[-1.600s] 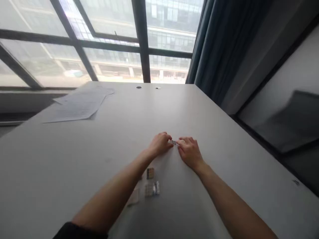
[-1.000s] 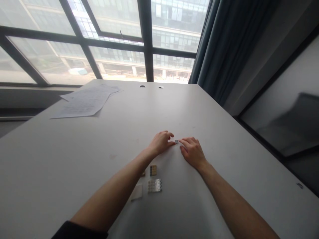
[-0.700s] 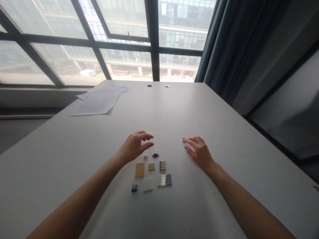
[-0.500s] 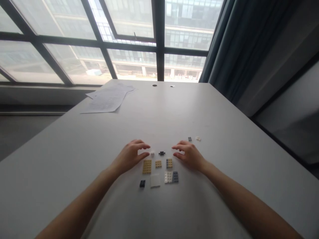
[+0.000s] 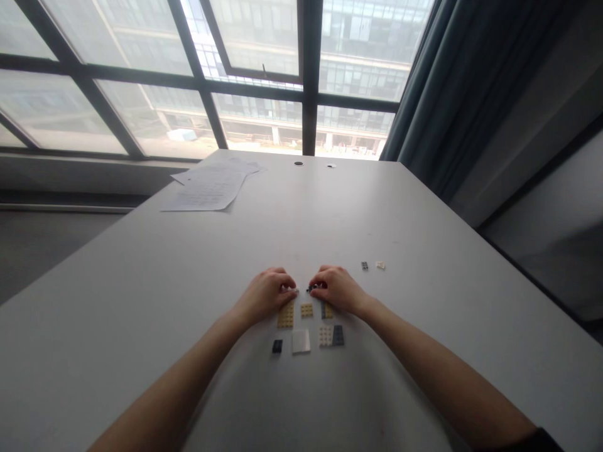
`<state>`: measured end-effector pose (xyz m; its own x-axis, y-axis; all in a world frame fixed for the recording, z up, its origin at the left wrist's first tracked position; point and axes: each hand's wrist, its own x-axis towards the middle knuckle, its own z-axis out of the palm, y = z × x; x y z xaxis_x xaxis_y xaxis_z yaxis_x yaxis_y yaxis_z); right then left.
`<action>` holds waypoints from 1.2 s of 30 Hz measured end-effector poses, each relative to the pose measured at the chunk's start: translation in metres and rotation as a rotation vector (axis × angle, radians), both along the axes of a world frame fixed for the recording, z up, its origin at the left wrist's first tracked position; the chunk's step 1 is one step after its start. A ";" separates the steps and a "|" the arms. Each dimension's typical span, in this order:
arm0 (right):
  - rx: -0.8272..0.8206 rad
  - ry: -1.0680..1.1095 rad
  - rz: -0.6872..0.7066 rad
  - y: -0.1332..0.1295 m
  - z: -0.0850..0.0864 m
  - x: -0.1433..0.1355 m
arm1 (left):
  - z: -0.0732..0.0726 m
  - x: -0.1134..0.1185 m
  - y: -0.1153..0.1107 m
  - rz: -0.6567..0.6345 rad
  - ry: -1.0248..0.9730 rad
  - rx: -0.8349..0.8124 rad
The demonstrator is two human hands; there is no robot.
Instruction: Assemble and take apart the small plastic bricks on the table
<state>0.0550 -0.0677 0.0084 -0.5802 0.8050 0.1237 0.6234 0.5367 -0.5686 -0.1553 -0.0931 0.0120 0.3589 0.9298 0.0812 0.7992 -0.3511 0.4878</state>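
Note:
My left hand (image 5: 268,292) is closed, thumb and fingertips pinching a small white brick (image 5: 296,290). Facing it, my right hand (image 5: 336,289) pinches a small dark brick (image 5: 309,289) with pins at its ends, partly hidden by the fingers. Just below the hands lie a tan plate (image 5: 285,316), a smaller tan plate (image 5: 306,310) and a grey-and-tan plate (image 5: 326,310), partly covered by my right hand. Nearer to me are a black brick (image 5: 277,346), a smooth white tile (image 5: 301,341), a white studded plate (image 5: 325,336) and a dark grey plate (image 5: 338,335).
A small grey piece (image 5: 364,266) and a small white piece (image 5: 380,265) lie to the right, beyond my right hand. Printed papers (image 5: 207,188) rest at the far left of the white table (image 5: 292,232). Windows and a dark curtain (image 5: 443,94) stand behind.
Both hands have moved inward and their fingers have closed, the left on the white brick, the right on the dark brick. The whole view has shifted slightly.

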 end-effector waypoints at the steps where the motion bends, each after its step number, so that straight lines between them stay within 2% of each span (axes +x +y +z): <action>1: 0.009 0.000 0.002 0.000 0.000 0.000 | 0.000 0.001 0.000 0.000 0.005 0.000; 7: 0.048 -0.017 -0.017 0.002 0.001 0.017 | -0.001 0.022 0.014 -0.012 0.034 0.023; 11: 0.083 -0.042 -0.100 -0.002 0.001 0.057 | -0.001 0.050 0.027 -0.057 0.057 0.047; 15: 0.125 -0.055 -0.267 -0.008 -0.003 0.107 | 0.001 0.084 0.040 -0.114 0.070 0.056; 18: 0.128 -0.011 -0.387 -0.008 -0.007 0.132 | 0.001 0.108 0.048 -0.157 0.070 0.059; 24: 0.138 0.044 -0.428 -0.004 -0.016 0.138 | -0.005 0.143 0.054 -0.158 0.062 0.051; 30: 0.144 0.091 -0.414 -0.004 -0.022 0.142 | -0.008 0.151 0.051 -0.134 0.037 0.045; 36: 0.105 0.137 -0.417 -0.006 -0.023 0.145 | -0.007 0.137 0.047 -0.134 0.003 0.058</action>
<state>0.2004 -0.0736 -0.0147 -0.1816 0.9456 0.2698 0.7216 0.3145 -0.6168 -0.0181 -0.0463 0.0050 0.4803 0.8671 0.1323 0.7446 -0.4828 0.4609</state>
